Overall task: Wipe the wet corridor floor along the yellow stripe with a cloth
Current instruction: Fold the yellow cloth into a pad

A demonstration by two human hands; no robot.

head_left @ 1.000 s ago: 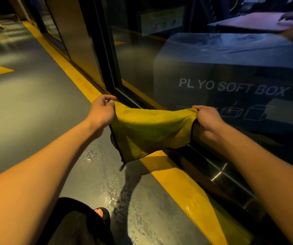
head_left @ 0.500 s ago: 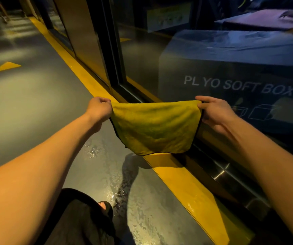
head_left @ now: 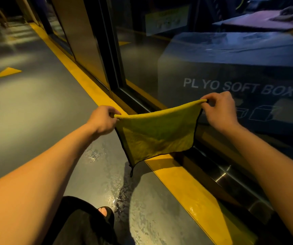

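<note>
1. Cloth [head_left: 157, 133] stretched in the air between the two hands, above the yellow stripe [head_left: 191, 191], not yet on the floor [head_left: 96, 174].
2. Left hand [head_left: 101, 121] pinching the left top corner; right hand [head_left: 220, 110] pinching the right top corner, fingers curled on the edge.
3. Best now, probably: to lower both hands together, to lay the cloth flat on the wet patch [head_left: 93, 154] below the left hand, then to press and pull along the stripe.
4. To keep the cloth spread, not bunched; to mind the glass wall [head_left: 142, 68] just beyond the right hand.
5. Count: one cloth, two hands, one stripe, one yellow arrow mark [head_left: 7, 72] far left of the left hand, one foot [head_left: 105, 212] below.
</note>
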